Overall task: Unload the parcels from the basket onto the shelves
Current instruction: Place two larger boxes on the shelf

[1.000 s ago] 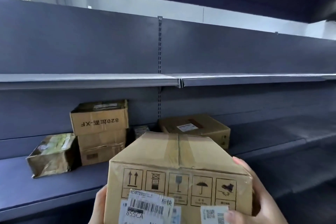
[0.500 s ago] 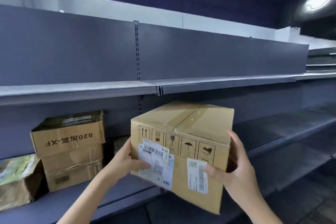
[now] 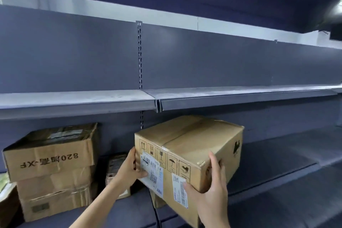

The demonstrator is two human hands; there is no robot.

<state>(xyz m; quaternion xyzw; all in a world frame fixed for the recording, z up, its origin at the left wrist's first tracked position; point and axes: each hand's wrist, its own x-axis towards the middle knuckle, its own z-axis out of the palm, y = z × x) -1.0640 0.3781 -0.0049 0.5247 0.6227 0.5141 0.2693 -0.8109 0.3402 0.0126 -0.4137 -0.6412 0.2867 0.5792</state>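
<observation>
— Where is the parcel?

— The cardboard box is held up in front of the lower shelf, tilted, with its near bottom corner low. It sits just under the upper shelf. Whether its far edge rests on the lower shelf I cannot tell.

— How does the left hand hold it?

— The left hand is on the box's left edge. The thumb lies across the shipping label on the front face, and the fingers go round behind the side, hidden.

— And the right?

— The right hand cups the near right corner. Its fingers are spread and lie nearly straight up the right side face, and the thumb presses near a second label on the front.

— What else is on the lower shelf?

— On the left, a box printed "820" stacked on a second carton, well apart from the held box. A small parcel stands behind the left wrist.
</observation>
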